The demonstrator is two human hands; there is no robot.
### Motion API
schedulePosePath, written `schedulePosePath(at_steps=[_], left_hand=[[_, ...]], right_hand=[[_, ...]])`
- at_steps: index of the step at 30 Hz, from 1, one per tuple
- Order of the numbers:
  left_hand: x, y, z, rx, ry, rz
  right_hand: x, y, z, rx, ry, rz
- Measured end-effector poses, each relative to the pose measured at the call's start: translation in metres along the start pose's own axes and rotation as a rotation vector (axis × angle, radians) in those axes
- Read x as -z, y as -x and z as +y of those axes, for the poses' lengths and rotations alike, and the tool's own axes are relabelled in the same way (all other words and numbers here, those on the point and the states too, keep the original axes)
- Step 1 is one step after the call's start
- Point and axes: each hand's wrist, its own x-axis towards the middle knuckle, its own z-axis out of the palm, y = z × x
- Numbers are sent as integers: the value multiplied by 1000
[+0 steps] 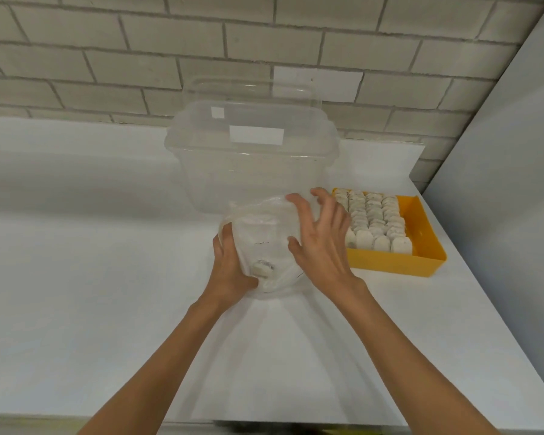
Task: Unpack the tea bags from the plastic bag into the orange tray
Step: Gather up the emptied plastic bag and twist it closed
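White counter (pixel 107 277) runs along a wall (pixel 107 58) of pale brick-shaped tiles, with a plain panel closing off the right side. A clear tub (pixel 252 171) stands on the counter near the wall, with a second clear piece sitting on its rim.

Just in front of the tub, the bag (pixel 264 233) is held in both hands. The left hand (pixel 230 265) grips its left side, fingers curled behind the film and thumb at the lower edge. The right hand (pixel 321 246) lies against the bag's right side with fingers spread and only lightly bent, pinching nothing. One tea bag (pixel 261 267) shows through the film near the left thumb.

To the right, the tray (pixel 421 233) sits on the counter. Rows of tea bags (pixel 371 221) stand upright in its left part, and its right strip is bare.
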Motion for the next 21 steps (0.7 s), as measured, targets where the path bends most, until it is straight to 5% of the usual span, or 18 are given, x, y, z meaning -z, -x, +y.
schedulePosePath(at_steps=[6, 11, 18, 21], left_hand=[[3, 0, 7, 133, -68, -74], [4, -1, 5, 139, -109, -94], [9, -1, 9, 40, -540, 21], [12, 0, 20, -134, -575, 145]], right_hand=[[-28, 17, -5, 347, -35, -186], [-32, 10, -4, 259, 21, -590], [-20, -8, 10, -30, -432, -603], [-10, -19, 18, -115, -575, -575]])
